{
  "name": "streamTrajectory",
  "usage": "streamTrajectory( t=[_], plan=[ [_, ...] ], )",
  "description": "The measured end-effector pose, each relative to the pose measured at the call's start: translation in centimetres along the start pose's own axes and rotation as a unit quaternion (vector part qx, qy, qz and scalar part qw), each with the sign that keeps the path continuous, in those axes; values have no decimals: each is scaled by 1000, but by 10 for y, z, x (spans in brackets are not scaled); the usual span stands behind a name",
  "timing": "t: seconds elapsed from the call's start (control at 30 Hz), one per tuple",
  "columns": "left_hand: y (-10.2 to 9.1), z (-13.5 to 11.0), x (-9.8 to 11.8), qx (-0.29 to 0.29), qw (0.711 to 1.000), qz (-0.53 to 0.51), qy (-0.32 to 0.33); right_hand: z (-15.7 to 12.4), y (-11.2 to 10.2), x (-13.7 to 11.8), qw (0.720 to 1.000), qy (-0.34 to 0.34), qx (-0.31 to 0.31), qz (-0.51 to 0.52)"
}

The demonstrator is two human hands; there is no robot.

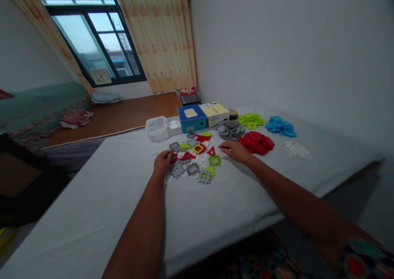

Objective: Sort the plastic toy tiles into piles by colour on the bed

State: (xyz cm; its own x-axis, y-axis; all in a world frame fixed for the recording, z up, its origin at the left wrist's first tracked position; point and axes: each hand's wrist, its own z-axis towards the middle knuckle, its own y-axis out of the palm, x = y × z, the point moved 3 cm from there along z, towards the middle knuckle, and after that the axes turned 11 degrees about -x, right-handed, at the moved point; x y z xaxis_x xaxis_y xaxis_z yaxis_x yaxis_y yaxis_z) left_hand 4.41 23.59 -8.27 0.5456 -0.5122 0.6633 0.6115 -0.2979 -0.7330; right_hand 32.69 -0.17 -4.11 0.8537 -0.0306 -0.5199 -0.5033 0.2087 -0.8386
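Note:
My left hand [162, 163] is at the left edge of a loose spread of flat plastic building pieces. Its fingers are bent closed against a red plastic building piece [174, 157]. To the right of the spread is my right hand [235, 150], thumb and fingers drawn together; anything between them is too small to make out. The mixed spread includes a green square piece [214, 160], a grey toothed piece [193, 169], a red triangle [211, 151] and several white pieces [201, 160].
Sorted piles lie beyond my right hand: grey [230, 130], red [257, 142], lime green [251, 120], blue [280, 126] and white [297, 150]. Behind the spread stand a clear plastic container [156, 129], a blue box [192, 119] and a yellow box [214, 113]. A wall borders the right side.

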Motion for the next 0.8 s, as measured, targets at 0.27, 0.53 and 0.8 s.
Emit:
streamTrajectory(
  t=[0.27,0.53,0.8],
  plan=[
    [-1,5,-8,-4,1000,18,-2,-143,-96,145,892,266,366,17],
    [-1,5,-7,-6,999,38,-15,-170,-119,168,854,380,328,-137],
    [-2,-2,7,-14,999,26,-23,-25,-20,-10,994,-8,-59,-92]
  ],
)
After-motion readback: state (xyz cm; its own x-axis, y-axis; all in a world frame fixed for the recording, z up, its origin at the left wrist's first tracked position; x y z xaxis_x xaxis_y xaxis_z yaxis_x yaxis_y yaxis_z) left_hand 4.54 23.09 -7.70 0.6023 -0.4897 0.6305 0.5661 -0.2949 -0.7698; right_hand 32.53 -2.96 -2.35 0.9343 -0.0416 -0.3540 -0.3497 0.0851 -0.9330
